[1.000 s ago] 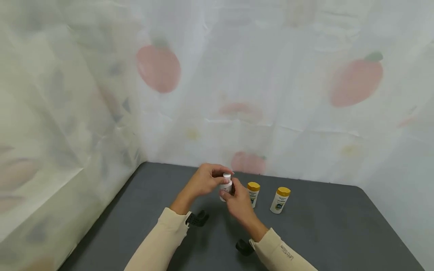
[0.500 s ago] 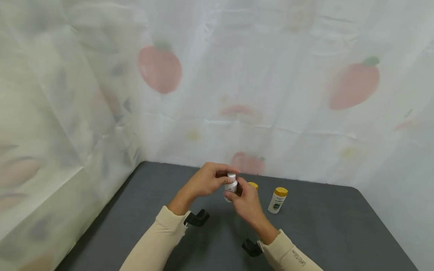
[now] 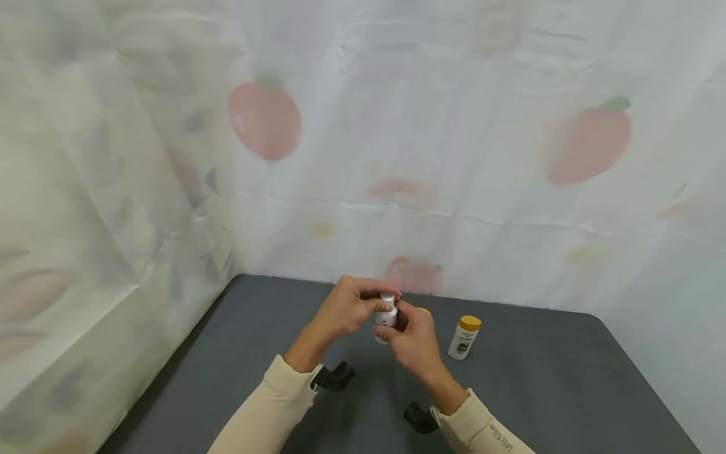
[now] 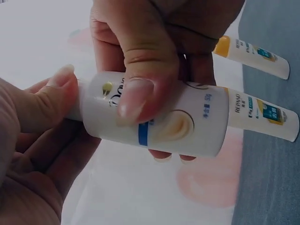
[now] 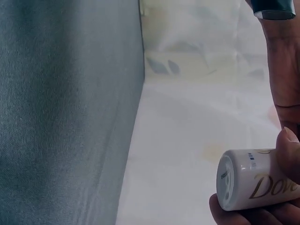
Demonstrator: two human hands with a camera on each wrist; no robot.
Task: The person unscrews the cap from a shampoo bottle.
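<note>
**Both hands close on the white bottle**

Fruit-print sheeting (image 3: 454, 157) backs a grey table (image 3: 567, 391). Right hand (image 3: 414, 340) has slid up, wrapping the white bottle (image 3: 386, 313) held above it; left hand (image 3: 346, 309) pinches its cap, hiding one yellow-capped bottle (image 3: 464, 337)'s neighbour further.

— Any writing you can read?
— "Dove" in gold script on the white bottle (image 5: 255, 185), and a small "50" with a unit near its base (image 4: 154, 126).
— And the yellow-capped tubes?
— The nearer tube (image 4: 262, 115) reads roughly "REPASO"; the farther tube (image 4: 255, 55) is too small. The sleeve print (image 3: 499, 436) is unclear.
</note>
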